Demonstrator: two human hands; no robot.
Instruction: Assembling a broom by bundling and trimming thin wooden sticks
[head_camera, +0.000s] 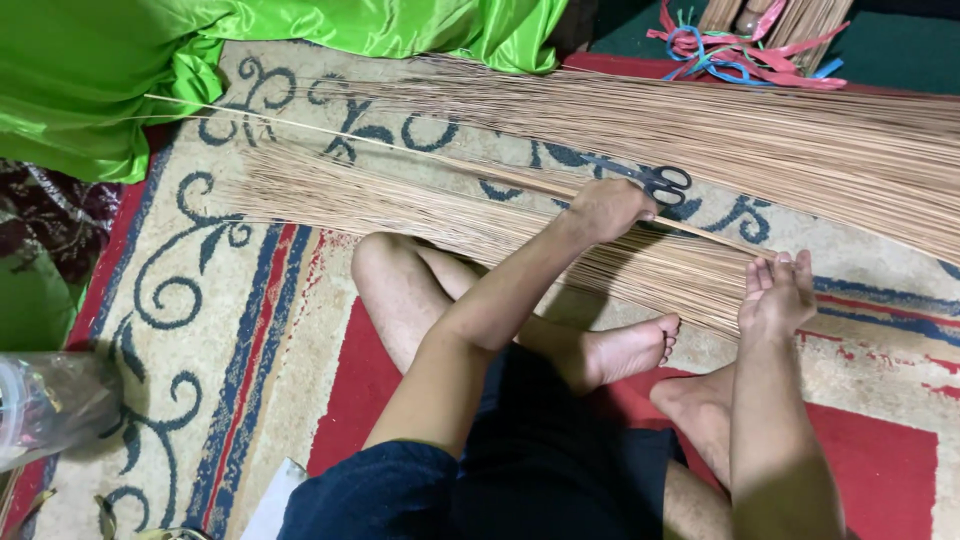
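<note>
I see my left hand with fingers closed on 1 thin stick running left-right over the stick pile on the carpet. My right hand, fingers apart, rests flat on the pile's near end.

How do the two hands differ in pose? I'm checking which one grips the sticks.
The left hand is curled, knuckles up, pinching a single thin stick; the right hand is open, fingers straight, resting flat on the spread stick bundle. The left hand lies beside the scissors; the right lies farther from them. Both are bare.
</note>
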